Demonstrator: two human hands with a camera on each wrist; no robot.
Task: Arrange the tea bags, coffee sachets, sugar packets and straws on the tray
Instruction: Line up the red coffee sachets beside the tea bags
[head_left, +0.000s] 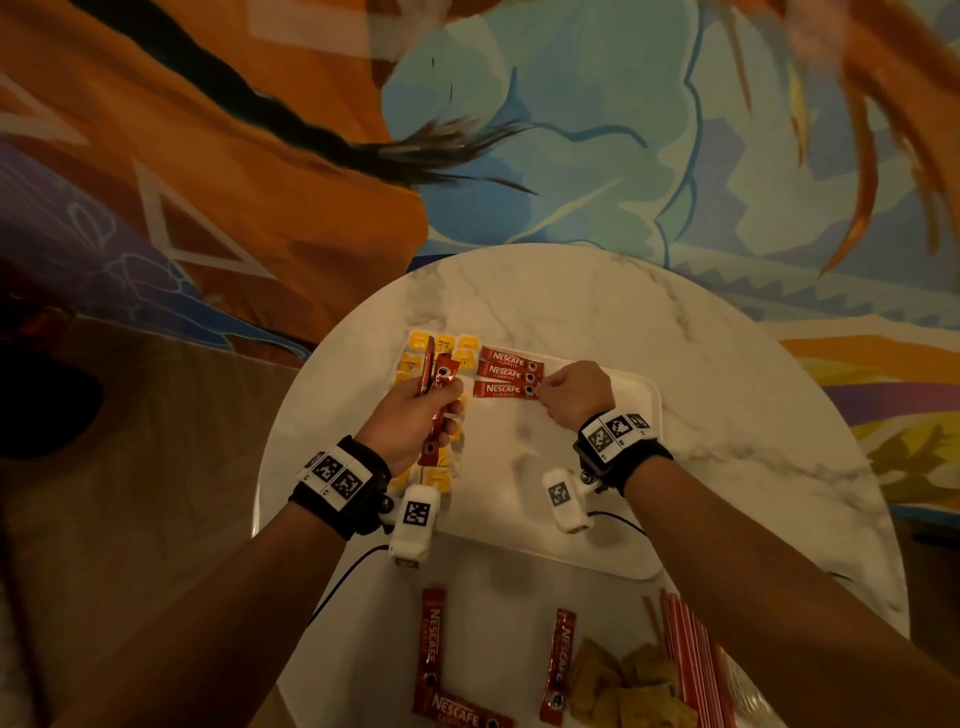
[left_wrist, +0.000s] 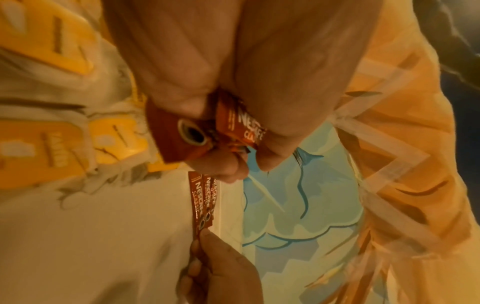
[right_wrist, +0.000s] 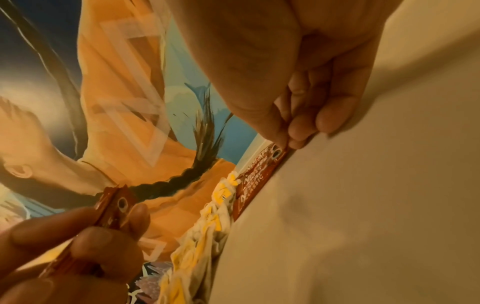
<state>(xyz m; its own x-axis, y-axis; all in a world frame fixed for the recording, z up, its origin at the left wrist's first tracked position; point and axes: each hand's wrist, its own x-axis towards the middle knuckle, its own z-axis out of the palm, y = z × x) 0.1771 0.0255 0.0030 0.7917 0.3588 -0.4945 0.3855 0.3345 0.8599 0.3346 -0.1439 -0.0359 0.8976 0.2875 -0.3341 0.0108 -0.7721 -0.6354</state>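
A white tray (head_left: 623, 514) lies on the round marble table (head_left: 753, 426). Yellow tea bags (head_left: 457, 349) fill the tray's left side. Three red coffee sachets (head_left: 506, 373) lie side by side at the tray's far middle. My right hand (head_left: 543, 397) pinches the right end of the nearest one (right_wrist: 255, 187), which lies flat on the tray. My left hand (head_left: 441, 397) hovers over the tea bags and grips a small bunch of coffee sachets (head_left: 441, 410), seen close up in the left wrist view (left_wrist: 176, 133).
In front of the tray lie loose coffee sachets (head_left: 432, 639), a heap of brown sugar packets (head_left: 623, 680) and red-and-white straws (head_left: 691, 665) at the near right. The tray's right half (head_left: 597, 519) is bare. A painted wall stands behind the table.
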